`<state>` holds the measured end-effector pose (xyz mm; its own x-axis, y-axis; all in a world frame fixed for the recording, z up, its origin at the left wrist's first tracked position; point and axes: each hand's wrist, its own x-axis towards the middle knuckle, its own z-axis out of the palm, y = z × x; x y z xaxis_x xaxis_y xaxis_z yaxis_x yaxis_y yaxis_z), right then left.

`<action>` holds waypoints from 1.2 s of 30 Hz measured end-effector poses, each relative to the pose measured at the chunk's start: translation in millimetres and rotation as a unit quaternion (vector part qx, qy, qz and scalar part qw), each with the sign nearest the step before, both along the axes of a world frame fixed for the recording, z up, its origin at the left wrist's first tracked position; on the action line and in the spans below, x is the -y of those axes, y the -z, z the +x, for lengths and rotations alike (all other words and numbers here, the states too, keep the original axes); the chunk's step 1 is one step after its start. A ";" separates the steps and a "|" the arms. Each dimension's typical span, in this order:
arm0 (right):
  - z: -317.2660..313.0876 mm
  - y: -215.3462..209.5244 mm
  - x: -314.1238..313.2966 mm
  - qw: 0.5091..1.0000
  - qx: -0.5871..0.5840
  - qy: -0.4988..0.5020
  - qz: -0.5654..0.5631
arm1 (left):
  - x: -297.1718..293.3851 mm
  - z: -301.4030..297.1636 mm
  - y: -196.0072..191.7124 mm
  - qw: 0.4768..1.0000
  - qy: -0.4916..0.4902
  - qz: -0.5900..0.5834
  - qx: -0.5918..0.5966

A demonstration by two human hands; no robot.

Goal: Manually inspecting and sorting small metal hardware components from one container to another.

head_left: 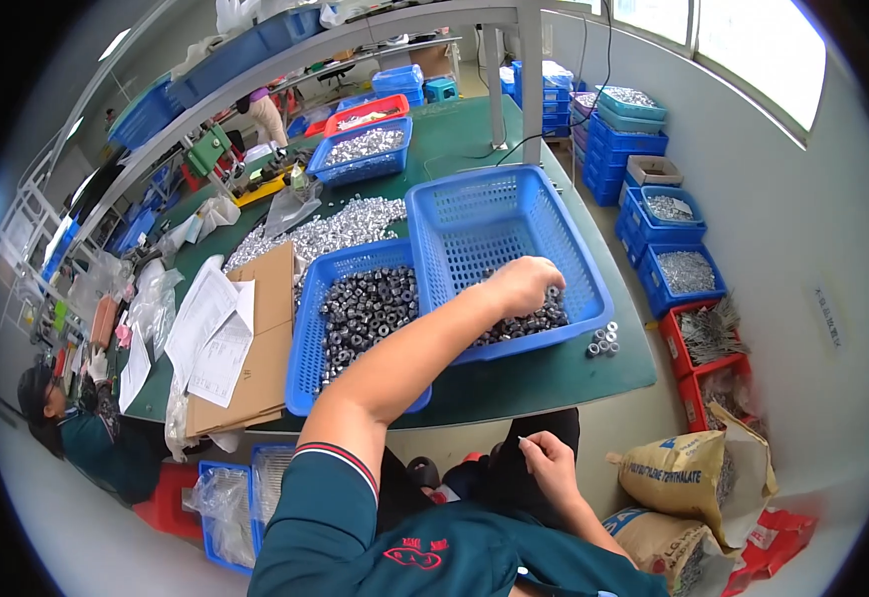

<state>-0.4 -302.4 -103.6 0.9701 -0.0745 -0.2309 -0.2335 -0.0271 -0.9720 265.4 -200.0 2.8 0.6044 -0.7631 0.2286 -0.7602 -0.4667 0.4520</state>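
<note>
Nearest, at the lower centre-right of the frame, the right hand [554, 466] hangs off the table's edge, fingers bent, thumb near the forefinger; whether they pinch anything I cannot tell. Farther up, right of centre, the left hand [524, 287] reaches across into the near end of a blue basket [591, 284], fingers curled downward — their tips are hidden, so a grip cannot be confirmed. The dark ring-shaped parts [526, 326] lie right under and just below those fingers in the frame; the left hand is clearly the nearer one. Short and round, they show no clear long axis. A few loose rings [603, 340] sit just outside the basket's lower right corner. Beyond, at upper centre-left, spreads a silvery pile [340, 231].
</note>
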 end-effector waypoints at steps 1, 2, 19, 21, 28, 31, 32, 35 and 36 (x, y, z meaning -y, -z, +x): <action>0.7 1.2 -1.5 1.000 -0.001 -0.004 0.002 | -12.8 -6.4 -13.3 0.999 -0.009 -0.034 -0.007; 0.2 3.3 -3.4 1.000 -0.003 -0.008 0.004 | -28.6 -11.4 -22.0 0.997 -0.004 -0.072 0.020; 1.8 20.4 -47.5 0.987 -0.050 -0.141 -0.057 | -227.1 -106.8 0.6 0.966 -0.176 0.109 -0.155; 0.8 18.7 -51.4 0.987 -0.040 -0.142 -0.064 | -223.8 -105.8 10.4 0.963 -0.166 0.161 -0.136; -5.2 16.8 -47.8 0.986 -0.030 -0.139 -0.091 | -216.3 -105.6 25.2 0.959 -0.197 0.201 -0.035; -7.2 17.2 -45.9 0.986 -0.030 -0.132 -0.099 | -211.8 -106.1 18.5 0.947 -0.213 0.237 -0.036; -7.4 17.8 -46.2 0.986 -0.028 -0.128 -0.098 | -214.1 -104.1 16.6 0.948 -0.228 0.208 -0.075; -8.0 19.3 -46.5 0.988 -0.036 -0.127 -0.078 | -230.0 -96.6 15.9 0.948 -0.244 0.079 -0.188; -8.4 21.1 -44.7 0.990 -0.036 -0.120 -0.070 | -232.8 -94.2 11.4 0.939 -0.246 0.024 -0.239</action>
<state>-8.8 -257.7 -124.7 0.9449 0.1208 -0.3044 -0.2729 -0.2234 -0.9357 171.3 32.8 -8.5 0.9113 -0.3677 -0.1852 -0.1636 -0.7363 0.6565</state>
